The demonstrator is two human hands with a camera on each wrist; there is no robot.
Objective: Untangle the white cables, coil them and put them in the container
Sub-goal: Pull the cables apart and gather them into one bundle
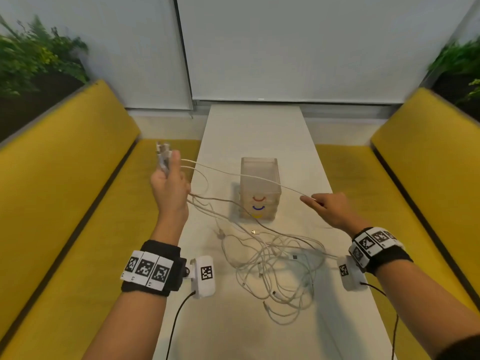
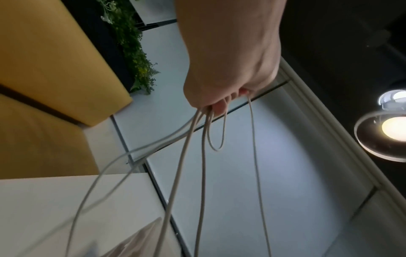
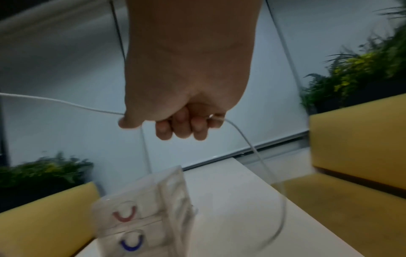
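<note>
The head view looks forward and down from above along the white table (image 1: 255, 131), taking in both forearms and the clear container (image 1: 260, 187) at mid-distance. The left wrist view sits close under the left hand (image 2: 230, 69), tilted up toward wall and ceiling lamp (image 2: 393, 130). The right wrist view looks close past the right hand (image 3: 189, 83) at the same container (image 3: 142, 212) and table (image 3: 230, 200).

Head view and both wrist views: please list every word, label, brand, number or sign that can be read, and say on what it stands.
No readable word, brand or number appears in any view.
Black-and-white square code markers: on the left wristband, the right wristband and both wrist cameras; patterns only, no text.
Red, blue and yellow curved marks: on the front of the clear container; shapes, not letters.
Small dark label among the white cables: too small to read.
</note>
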